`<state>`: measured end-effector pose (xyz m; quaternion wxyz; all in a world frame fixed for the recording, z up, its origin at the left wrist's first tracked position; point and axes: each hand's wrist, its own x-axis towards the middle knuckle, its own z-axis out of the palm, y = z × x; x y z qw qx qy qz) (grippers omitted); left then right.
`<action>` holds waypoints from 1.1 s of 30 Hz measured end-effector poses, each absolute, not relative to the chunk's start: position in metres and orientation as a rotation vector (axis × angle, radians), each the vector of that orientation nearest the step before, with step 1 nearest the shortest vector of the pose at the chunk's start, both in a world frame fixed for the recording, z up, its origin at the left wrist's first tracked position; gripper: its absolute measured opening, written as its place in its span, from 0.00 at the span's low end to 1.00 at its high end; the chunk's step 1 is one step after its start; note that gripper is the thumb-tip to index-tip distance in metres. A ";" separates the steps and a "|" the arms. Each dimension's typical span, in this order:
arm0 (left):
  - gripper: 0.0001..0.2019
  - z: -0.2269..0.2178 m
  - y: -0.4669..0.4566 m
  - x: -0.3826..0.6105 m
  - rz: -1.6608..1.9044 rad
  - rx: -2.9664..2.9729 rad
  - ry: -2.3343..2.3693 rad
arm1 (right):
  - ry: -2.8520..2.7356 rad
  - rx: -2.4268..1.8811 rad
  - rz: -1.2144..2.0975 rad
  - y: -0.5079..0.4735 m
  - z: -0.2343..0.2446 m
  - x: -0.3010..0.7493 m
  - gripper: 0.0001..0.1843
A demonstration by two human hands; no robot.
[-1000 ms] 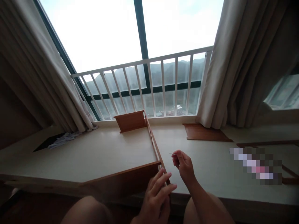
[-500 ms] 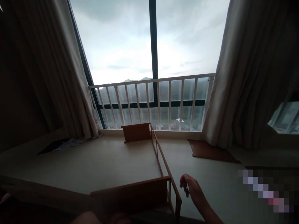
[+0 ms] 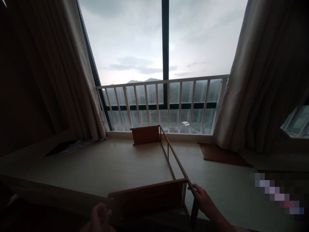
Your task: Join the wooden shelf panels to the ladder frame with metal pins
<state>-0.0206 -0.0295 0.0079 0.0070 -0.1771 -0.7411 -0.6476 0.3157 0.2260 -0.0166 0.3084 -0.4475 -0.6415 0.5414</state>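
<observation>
A partly assembled brown wooden shelf frame [image 3: 179,162] rests on the pale surface, with one board [image 3: 146,135] at its far end and a broader board [image 3: 149,197] at its near end. My right hand [image 3: 202,198] closes around the frame's rail by the near corner. At the bottom, left of the near board, my left hand [image 3: 100,216] is closed with its fingers curled together. Deep shadow hides what those fingers hold, if anything.
Another brown board [image 3: 223,155] lies flat by the right curtain [image 3: 246,96]. Dark and whitish cloth-like items [image 3: 72,147] sit near the left curtain [image 3: 72,80]. White railing [image 3: 168,106] runs along the window behind. A pixelated patch covers the lower right.
My right hand, apart from the frame with a small shiny thing at its fingers, now grips the rail. My left hand has risen into view, fingers curled. The view shifted slightly.
</observation>
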 end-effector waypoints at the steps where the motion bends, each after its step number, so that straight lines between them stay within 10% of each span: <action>1: 0.30 0.009 -0.025 -0.017 -2.053 -0.558 -2.297 | -1.748 -1.155 1.429 0.224 -0.014 0.315 0.15; 33: 0.23 0.029 -0.011 -0.011 -1.995 -0.782 -2.857 | -2.158 -0.899 1.476 0.219 -0.014 0.285 0.10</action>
